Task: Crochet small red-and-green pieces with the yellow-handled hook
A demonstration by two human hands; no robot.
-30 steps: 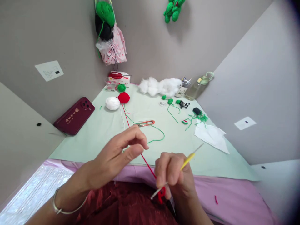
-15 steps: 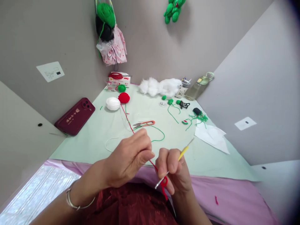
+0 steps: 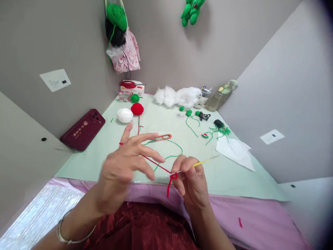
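My left hand (image 3: 122, 168) hovers over the table's front edge with its fingers spread, slightly blurred. Red yarn (image 3: 157, 164) wraps its little finger and runs under the fingers to the hook in my right hand (image 3: 194, 184). Between thumb and fingers, that hand pinches a crochet hook with a yellow grip (image 3: 201, 162). A small red loop (image 3: 173, 176) sits around the hook's tip, and a short tail hangs below it. Farther back lies the red yarn ball (image 3: 137, 109), touching a white yarn ball (image 3: 125, 115). Orange thread snips (image 3: 166, 136) lie beyond my left fingertips, partly hidden.
A dark red phone (image 3: 83, 130) leans at the left wall. White stuffing (image 3: 177, 96), a pen cup (image 3: 202, 99) and a bottle (image 3: 221, 95) line the back. Green crocheted pieces (image 3: 189, 113) and a white sheet (image 3: 234, 151) lie on the right.
My left hand has spread its fingers and moved left and down, with yarn now around its little finger. My right hand has turned the hook flatter; the red loop has risen and shifted left.
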